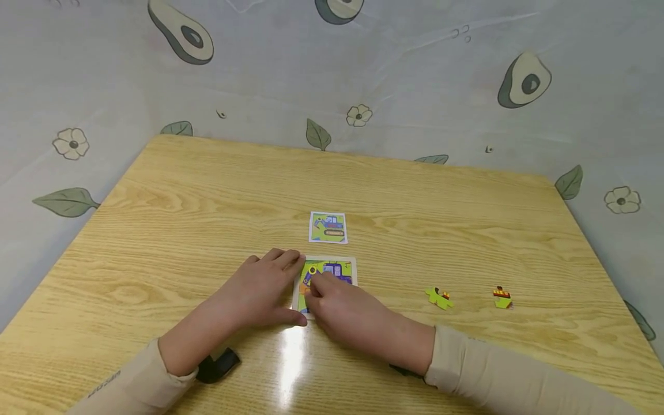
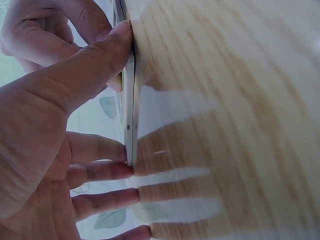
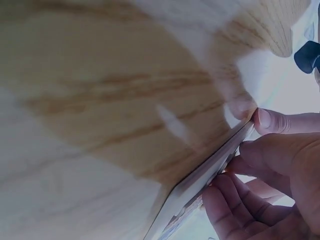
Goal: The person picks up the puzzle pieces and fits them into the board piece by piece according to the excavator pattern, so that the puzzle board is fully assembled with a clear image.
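A small jigsaw puzzle board (image 1: 354,270) with a pale frame and a purple digger picture lies on the table. Straight fingers of my left hand (image 1: 259,291) rest along its left side, the thumb against its near edge; the left wrist view shows this thumb (image 2: 95,65) at the board's rim (image 2: 129,110). Over the picture, my right hand (image 1: 347,311) has curled fingers and pinches a puzzle piece, mostly hidden beneath them. In the right wrist view, the fingertips (image 3: 217,192) are right at the board's face (image 3: 200,182).
Just beyond the board lies a square picture card (image 1: 328,227) with the same digger. Two loose puzzle pieces, a green one (image 1: 439,297) and a red and green one (image 1: 502,297), lie to the right. A black object (image 1: 218,366) sits by the left sleeve.
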Available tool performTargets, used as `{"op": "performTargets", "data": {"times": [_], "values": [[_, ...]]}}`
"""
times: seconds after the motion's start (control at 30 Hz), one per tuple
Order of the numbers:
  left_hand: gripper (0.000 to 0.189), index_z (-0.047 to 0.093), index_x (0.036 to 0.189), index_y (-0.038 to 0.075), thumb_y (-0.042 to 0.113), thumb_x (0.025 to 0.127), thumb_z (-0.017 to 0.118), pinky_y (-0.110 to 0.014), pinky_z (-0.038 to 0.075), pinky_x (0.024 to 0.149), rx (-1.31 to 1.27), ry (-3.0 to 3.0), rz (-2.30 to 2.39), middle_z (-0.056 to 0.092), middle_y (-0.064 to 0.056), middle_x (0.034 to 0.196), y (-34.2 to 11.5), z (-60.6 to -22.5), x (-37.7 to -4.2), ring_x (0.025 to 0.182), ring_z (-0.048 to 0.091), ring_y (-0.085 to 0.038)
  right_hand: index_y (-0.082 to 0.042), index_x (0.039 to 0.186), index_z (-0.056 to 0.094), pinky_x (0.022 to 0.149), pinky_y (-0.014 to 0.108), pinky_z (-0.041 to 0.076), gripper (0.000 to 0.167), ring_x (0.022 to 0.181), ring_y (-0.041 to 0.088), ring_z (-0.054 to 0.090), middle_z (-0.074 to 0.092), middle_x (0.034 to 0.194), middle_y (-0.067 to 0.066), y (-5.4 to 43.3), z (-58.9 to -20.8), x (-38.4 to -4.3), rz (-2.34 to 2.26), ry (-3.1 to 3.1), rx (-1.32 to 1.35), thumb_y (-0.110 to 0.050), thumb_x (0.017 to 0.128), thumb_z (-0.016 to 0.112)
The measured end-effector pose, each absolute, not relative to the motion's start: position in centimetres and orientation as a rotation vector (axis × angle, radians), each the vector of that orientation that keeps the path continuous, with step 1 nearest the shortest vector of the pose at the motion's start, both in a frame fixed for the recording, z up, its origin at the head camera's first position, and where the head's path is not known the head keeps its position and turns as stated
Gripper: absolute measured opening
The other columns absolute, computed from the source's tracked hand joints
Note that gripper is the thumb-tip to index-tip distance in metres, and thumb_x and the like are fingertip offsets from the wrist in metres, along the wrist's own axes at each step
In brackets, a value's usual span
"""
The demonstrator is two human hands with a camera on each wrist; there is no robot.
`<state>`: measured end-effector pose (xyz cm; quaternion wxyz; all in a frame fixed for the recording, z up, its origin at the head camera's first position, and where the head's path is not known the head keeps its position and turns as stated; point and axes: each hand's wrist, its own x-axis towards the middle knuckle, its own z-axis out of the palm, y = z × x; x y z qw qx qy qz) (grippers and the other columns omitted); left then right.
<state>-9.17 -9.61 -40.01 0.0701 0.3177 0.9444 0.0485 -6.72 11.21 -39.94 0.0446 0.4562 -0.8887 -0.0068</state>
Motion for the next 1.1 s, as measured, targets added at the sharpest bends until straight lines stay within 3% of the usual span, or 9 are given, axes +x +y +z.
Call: {"op": "performTargets", "data": {"times": [0.17, 0.33, 0.47, 0.77, 0.93, 1.1], "values": [[0.109, 0.045, 0.157, 0.001, 0.073, 0.081, 0.074, -0.061, 0.053, 0.101, 0.956, 2.842, 0.145, 0.048, -0.011, 0.16, -9.5, -40.1, -9.1, 0.145, 0.048, -0.034, -0.007, 0.106, 0.075, 0.08, 0.022, 0.052, 0.012, 0.089, 0.013, 0.054, 0.06, 0.099, 0.001, 11.4, -39.9, -6.6, 0.061, -2.786, 1.389, -0.015, 0.102, 0.066], [0.109, 0.046, 0.157, 0.001, 0.074, 0.081, 0.075, -0.06, 0.054, 0.099, 0.961, 2.848, 0.132, 0.05, -0.011, 0.159, -9.5, -40.0, -9.1, 0.144, 0.049, -0.034, -0.005, 0.126, 0.072, 0.089, 0.024, 0.055, 0.026, 0.106, 0.015, 0.057, 0.062, 0.114, 0.004, 12.3, -39.8, -6.6, 0.187, -2.854, 1.411, -0.016, 0.107, 0.058], [0.109, 0.046, 0.157, 0.001, 0.074, 0.081, 0.074, -0.06, 0.053, 0.1, 0.961, 2.847, 0.119, 0.049, -0.011, 0.159, -9.5, -39.9, -9.1, 0.144, 0.049, -0.035, -0.005, 0.135, 0.067, 0.093, 0.024, 0.055, 0.033, 0.114, 0.015, 0.057, 0.06, 0.125, 0.005, 13.2, -39.8, -6.3, 0.308, -2.857, 1.428, -0.018, 0.107, 0.059], [0.109, 0.045, 0.157, 0.001, 0.072, 0.08, 0.076, -0.059, 0.053, 0.101, 0.937, 2.836, 0.136, 0.049, -0.011, 0.159, -9.5, -39.9, -9.1, 0.144, 0.049, -0.035, -0.01, 0.131, 0.068, 0.091, 0.029, 0.059, 0.029, 0.113, 0.014, 0.066, 0.064, 0.127, 0.003, 16.1, -39.7, -5.7, 0.438, -2.776, 1.383, -0.019, 0.103, 0.065], [0.109, 0.044, 0.157, 0.001, 0.072, 0.081, 0.077, -0.06, 0.053, 0.102, 0.921, 2.835, 0.136, 0.049, -0.012, 0.159, -9.6, -40.0, -9.0, 0.144, 0.049, -0.035, -0.012, 0.133, 0.068, 0.089, 0.03, 0.06, 0.03, 0.107, 0.01, 0.064, 0.064, 0.125, 0.0, 18.4, -38.7, -5.1, 0.443, -2.875, 1.174, -0.022, 0.104, 0.064], [0.109, 0.043, 0.158, 0.002, 0.072, 0.082, 0.075, -0.058, 0.053, 0.102, 0.944, 2.838, 0.13, 0.048, -0.011, 0.16, -9.5, -40.0, -9.1, 0.145, 0.049, -0.034, -0.009, 0.126, 0.07, 0.091, 0.036, 0.061, 0.028, 0.11, 0.015, 0.067, 0.067, 0.12, 0.002, 21.6, -37.7, -4.9, 0.365, -2.913, 0.939, -0.022, 0.1, 0.071]]}}
